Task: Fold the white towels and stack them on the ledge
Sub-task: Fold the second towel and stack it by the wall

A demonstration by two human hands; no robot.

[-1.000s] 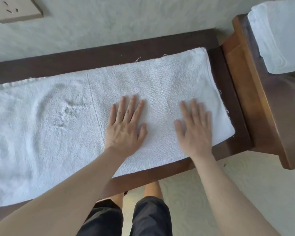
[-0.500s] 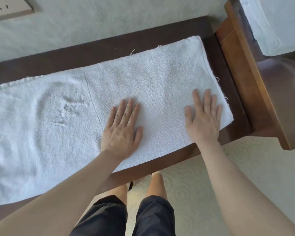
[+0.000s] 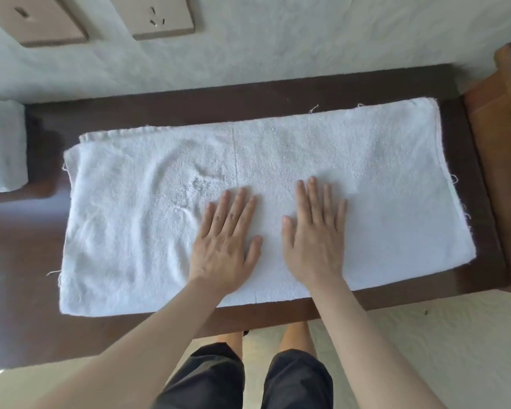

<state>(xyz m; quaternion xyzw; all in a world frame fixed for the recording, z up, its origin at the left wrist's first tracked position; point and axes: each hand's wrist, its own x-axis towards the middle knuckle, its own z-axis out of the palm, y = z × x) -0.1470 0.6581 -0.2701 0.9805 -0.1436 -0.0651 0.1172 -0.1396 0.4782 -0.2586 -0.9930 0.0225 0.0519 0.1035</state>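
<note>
Both hands (image 3: 266,240) lie flat, side by side, on the towel (image 3: 396,202) covering the ledge (image 3: 278,93).

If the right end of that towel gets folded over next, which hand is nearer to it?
The right hand, probably. It lies flat on the white towel on the side of that end; the left hand lies beside it, farther off.

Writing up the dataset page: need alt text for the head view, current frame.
Seen from above, a person's left hand and right hand press flat, side by side, on a white towel spread along a dark wooden ledge. A folded white towel sits at the ledge's left end.
</note>
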